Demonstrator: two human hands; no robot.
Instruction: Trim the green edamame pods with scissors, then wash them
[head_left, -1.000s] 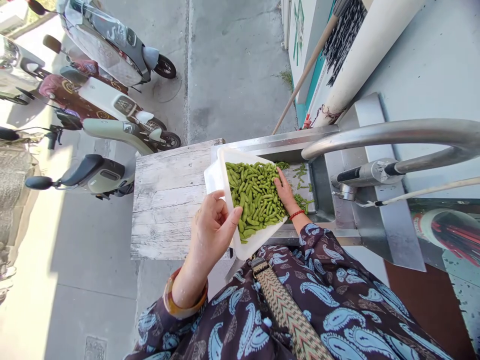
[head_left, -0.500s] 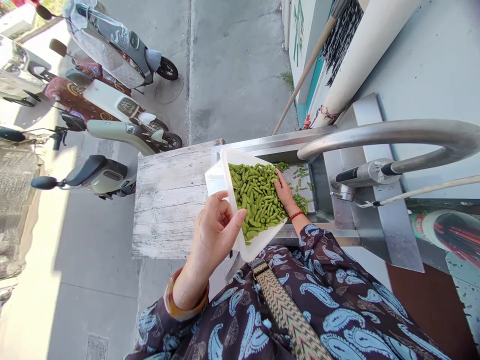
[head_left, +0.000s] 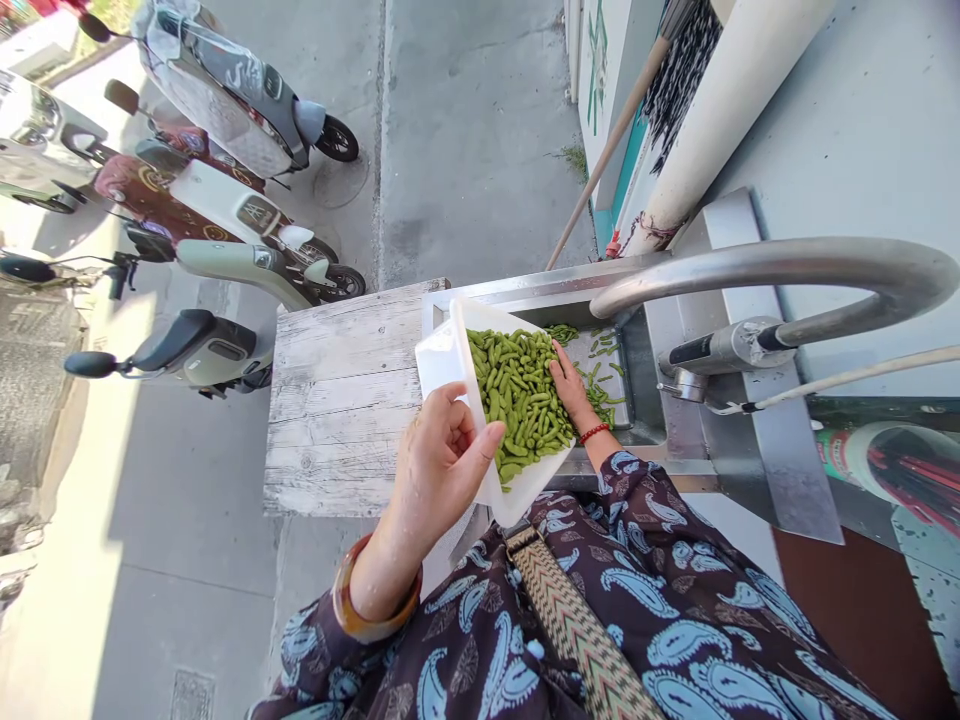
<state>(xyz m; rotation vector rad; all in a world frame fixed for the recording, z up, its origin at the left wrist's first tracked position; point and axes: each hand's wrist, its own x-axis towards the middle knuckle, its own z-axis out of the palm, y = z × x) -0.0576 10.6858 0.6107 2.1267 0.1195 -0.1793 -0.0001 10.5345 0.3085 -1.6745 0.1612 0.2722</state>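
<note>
A white plastic basin [head_left: 517, 500] full of green pods [head_left: 521, 400] is tilted towards the steel sink [head_left: 637, 375]. My left hand [head_left: 446, 450] grips the basin's left rim, with the thumb over the edge and the fingers curled. On the right side of the pods lies my right hand [head_left: 571, 388], its fingers spread against them and partly over the basin's edge. More loose pods [head_left: 604, 345] are scattered on the sink bottom, beyond my right hand. The underside of the basin is hidden.
A steel faucet [head_left: 750, 265] arches over the sink from the right. Left of the sink stands a whitewashed wooden board [head_left: 337, 400]. A wooden-handled mop [head_left: 611, 145] leans by a white pipe [head_left: 720, 120]. Several scooters [head_left: 217, 350] are parked at the left.
The basin and my left hand have shifted slightly to the right, and the basin looks a little more tilted. My right hand stays nearly where it was.
</note>
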